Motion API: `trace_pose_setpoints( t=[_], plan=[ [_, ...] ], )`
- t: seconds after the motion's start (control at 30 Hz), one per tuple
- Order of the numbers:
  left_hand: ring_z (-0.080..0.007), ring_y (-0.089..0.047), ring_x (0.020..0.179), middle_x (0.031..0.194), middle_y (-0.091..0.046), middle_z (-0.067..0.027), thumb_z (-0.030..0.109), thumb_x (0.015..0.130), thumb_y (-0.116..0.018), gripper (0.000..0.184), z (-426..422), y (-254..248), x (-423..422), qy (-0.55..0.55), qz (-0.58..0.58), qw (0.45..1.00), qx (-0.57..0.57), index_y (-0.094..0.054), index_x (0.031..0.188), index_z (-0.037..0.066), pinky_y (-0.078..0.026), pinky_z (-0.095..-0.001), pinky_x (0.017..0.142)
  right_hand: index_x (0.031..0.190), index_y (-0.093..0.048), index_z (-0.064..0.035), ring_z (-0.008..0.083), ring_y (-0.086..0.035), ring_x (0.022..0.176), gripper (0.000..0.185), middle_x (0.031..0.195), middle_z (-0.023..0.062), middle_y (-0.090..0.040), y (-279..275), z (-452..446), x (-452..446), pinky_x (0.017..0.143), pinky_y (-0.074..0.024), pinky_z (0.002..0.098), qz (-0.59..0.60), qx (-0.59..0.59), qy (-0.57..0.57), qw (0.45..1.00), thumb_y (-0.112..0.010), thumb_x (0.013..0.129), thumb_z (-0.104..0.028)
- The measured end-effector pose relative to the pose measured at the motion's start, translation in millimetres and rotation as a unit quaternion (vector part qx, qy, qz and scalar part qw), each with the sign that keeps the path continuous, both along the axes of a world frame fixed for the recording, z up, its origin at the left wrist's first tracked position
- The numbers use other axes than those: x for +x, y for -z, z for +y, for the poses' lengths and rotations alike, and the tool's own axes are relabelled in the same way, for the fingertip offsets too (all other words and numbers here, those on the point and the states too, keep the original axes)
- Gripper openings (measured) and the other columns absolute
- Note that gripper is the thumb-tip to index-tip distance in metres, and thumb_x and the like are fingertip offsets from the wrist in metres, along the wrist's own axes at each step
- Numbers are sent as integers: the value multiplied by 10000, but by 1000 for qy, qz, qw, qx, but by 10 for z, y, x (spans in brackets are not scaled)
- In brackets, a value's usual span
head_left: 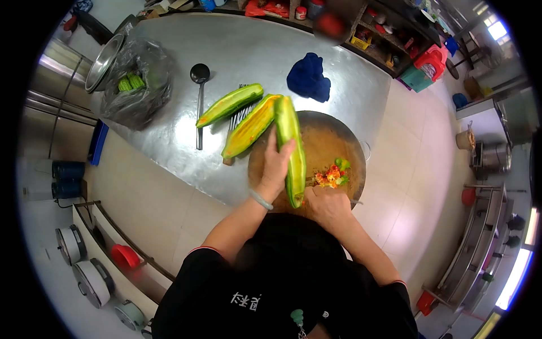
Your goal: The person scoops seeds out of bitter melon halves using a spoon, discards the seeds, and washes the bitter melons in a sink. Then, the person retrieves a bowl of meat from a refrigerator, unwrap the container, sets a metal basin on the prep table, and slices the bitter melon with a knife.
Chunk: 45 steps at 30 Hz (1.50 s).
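My left hand (276,164) grips a halved bitter melon (291,155), pale green and hollowed along its length, tilted over the round wooden cutting board (262,189). My right hand (327,207) is closed low on the board; a thin bit of metal shows beside it, but what the fingers hold is hidden. Just above that hand lies a small heap of red, orange and green seeds and pulp (332,176). Left of the board rest a melon half with an orange-tinged inside (248,130) and a greener half (230,105), both partly over a slotted metal tool (243,116).
A black ladle (200,73) lies on the metal table (161,73). Left of it stands a plastic bag (147,101) with green bumpy melons, beside metal bowls (105,62). A dark blue cloth (309,77) lies at the back. Crowded shelves (361,28) line the far side.
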<state>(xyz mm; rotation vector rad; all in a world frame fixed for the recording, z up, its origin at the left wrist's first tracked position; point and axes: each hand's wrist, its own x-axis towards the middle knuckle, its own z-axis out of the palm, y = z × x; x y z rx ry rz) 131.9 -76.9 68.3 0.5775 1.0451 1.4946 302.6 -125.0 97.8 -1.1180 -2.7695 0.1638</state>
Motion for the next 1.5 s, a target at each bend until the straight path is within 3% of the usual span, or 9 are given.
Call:
trace_pose_setpoints(
  t=[0.27, 0.37, 0.63, 0.8, 0.9, 1.1, 1.17, 1.3, 1.5],
  plan=[
    [-246, -572, 981, 1140, -558, -117, 214, 870, -585, 653, 297, -120, -1345, -175, 59, 983, 4, -314, 1449, 81, -491, -373, 882, 915, -581, -130, 263, -609, 607, 195, 717, 74, -588, 163, 119, 410, 524, -484, 370, 194, 83, 193, 958, -613, 737, -55],
    [-210, -576, 1018, 1213, -567, -86, 198, 871, -590, 622, 398, -41, -1794, -86, 229, 969, -26, -384, 1445, 78, -479, -337, 885, 976, -605, -120, 289, -621, 620, 226, 760, 103, -620, 723, 67, 588, 545, -493, 374, -29, -16, 243, 970, -626, 762, -54],
    [-330, -559, 1175, 1298, -550, -234, 167, 867, -579, 561, 600, 818, -2215, 62, 496, 860, -103, -440, 1396, 44, -435, -358, 979, 989, -602, -45, 259, -629, 642, 126, 802, 115, -657, 433, 216, 599, 590, -494, 372, 177, -123, 366, 905, -553, 887, -101],
    [-384, -501, 1208, 1298, -534, -244, 189, 868, -611, 572, 641, 967, -2090, 98, 651, 750, -62, -434, 1391, 37, -398, -393, 1017, 1110, -536, -37, 154, -567, 817, 180, 891, 52, -576, 232, 256, 601, 730, -497, 331, 592, -550, 341, 480, -491, 937, -54],
    [-401, -518, 1166, 1272, -545, -236, 165, 864, -618, 556, 630, 926, -2011, 75, 699, 711, -24, -446, 1381, 57, -426, -406, 981, 1180, -471, -15, 180, -570, 866, 246, 981, 97, -552, 322, 357, 366, 761, -518, 329, 599, -562, 354, 447, -458, 935, -4],
    [-387, -500, 1195, 1287, -530, -234, 132, 865, -605, 528, 551, 873, -1965, 84, 701, 708, 12, -453, 1356, 9, -395, -405, 1021, 1259, -386, 6, 278, -597, 1019, 350, 1151, 199, -560, 763, 492, -441, 852, -505, 343, 515, -490, 394, 583, -457, 916, 13],
    [-385, -490, 1212, 1294, -527, -230, 111, 869, -595, 509, 404, 764, -1918, 46, 717, 695, 33, -457, 1342, -14, -384, -410, 1037, 1318, -296, 43, 377, -588, 1015, 505, 1142, 278, -553, 933, 488, -523, 874, -493, 422, 313, -373, 325, 811, -512, 866, -23],
    [-361, -558, 1117, 1236, -564, -200, 82, 865, -599, 406, -80, 496, -1595, -35, 727, 675, 119, -541, 1262, 16, -457, -398, 952, 1267, -515, -43, 374, -568, 1074, 477, 1115, 239, -588, 935, 359, -255, 905, -473, 431, 281, -167, 221, 919, -551, 792, -19],
    [-248, -644, 800, 1012, -567, -154, 81, 798, -708, 420, -930, 220, -506, 284, 435, 854, 34, -544, 1180, 24, -525, -306, 700, 1171, -627, -109, 334, -554, 1022, 391, 1120, 171, -568, 946, 740, 662, 931, -462, 420, 170, -95, 305, 932, -676, 817, -269]
  ],
)
